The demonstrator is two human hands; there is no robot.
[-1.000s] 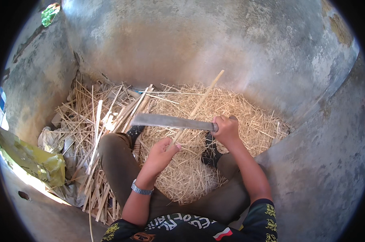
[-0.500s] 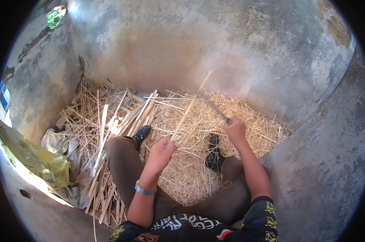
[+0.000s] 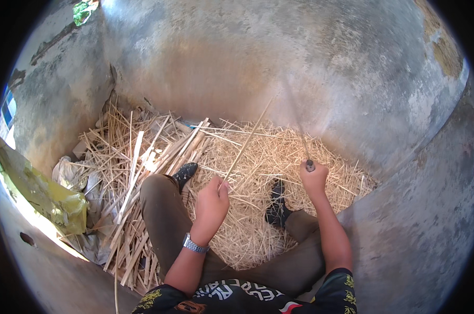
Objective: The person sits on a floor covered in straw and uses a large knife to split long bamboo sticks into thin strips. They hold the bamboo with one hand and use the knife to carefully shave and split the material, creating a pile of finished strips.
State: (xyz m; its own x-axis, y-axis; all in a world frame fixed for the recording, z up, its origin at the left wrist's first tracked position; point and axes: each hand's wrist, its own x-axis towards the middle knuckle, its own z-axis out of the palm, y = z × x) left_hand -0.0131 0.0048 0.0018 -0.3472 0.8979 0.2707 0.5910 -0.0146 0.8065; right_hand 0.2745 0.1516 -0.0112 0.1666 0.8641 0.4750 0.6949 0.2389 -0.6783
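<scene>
My left hand (image 3: 212,204) is closed round the lower end of a thin bamboo strip (image 3: 249,138), which slants up and to the right toward the wall. To its right, my right hand (image 3: 314,180) grips the dark handle of a knife (image 3: 309,165). The knife's long blade points away from me and is smeared by motion. Blade and strip are apart. Beneath both hands lies a thick bed of pale bamboo shavings (image 3: 247,230), with my dark shoes resting on it.
Split bamboo strips (image 3: 132,251) lie heaped on the left. Beyond them are a yellow plastic sheet (image 3: 48,196) and pale crumpled sacks (image 3: 72,172). A bare concrete wall (image 3: 221,63) closes off the far side, and another grey wall (image 3: 415,225) stands close on the right.
My right hand has moved slightly right, and the knife has swung from leaning left across toward the strip to pointing away. The left hand still holds the strip, now looking thinner and turned edge-on.
</scene>
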